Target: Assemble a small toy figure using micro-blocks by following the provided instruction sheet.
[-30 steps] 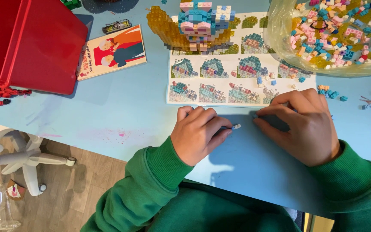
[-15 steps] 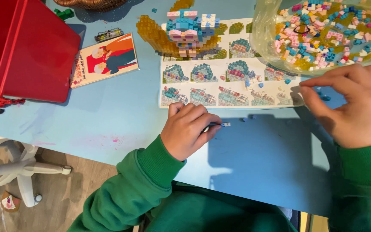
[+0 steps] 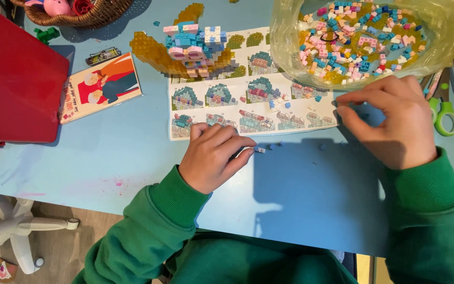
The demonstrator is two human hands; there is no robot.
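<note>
My left hand [image 3: 214, 155] rests on the blue table [image 3: 106, 163] just below a folded instruction sheet [image 3: 261, 79], fingers curled, pinching a tiny pale brick [image 3: 260, 150] at its fingertips. To the right, my right hand [image 3: 390, 118] hovers at the sheet's right edge, under a clear bag of small coloured bricks [image 3: 358, 37]. Its thumb and forefinger are pinched close together; whether a piece sits between them is not visible. A half-built brick model [image 3: 190, 44] in amber, blue and pink stands on the sheet's top left. Both arms wear green sleeves.
A red box [image 3: 17, 79] stands at the left, with a picture card [image 3: 101, 87] beside it and a wicker basket [image 3: 74, 13] behind. Green-handled scissors [image 3: 445, 113] lie at the right edge. Tiny loose bricks [image 3: 321, 147] dot the table. A chair base [image 3: 22, 226] stands on the floor.
My right hand left its spot beside my left hand and rose to the right, toward the bag. My left hand stayed put with its small brick.
</note>
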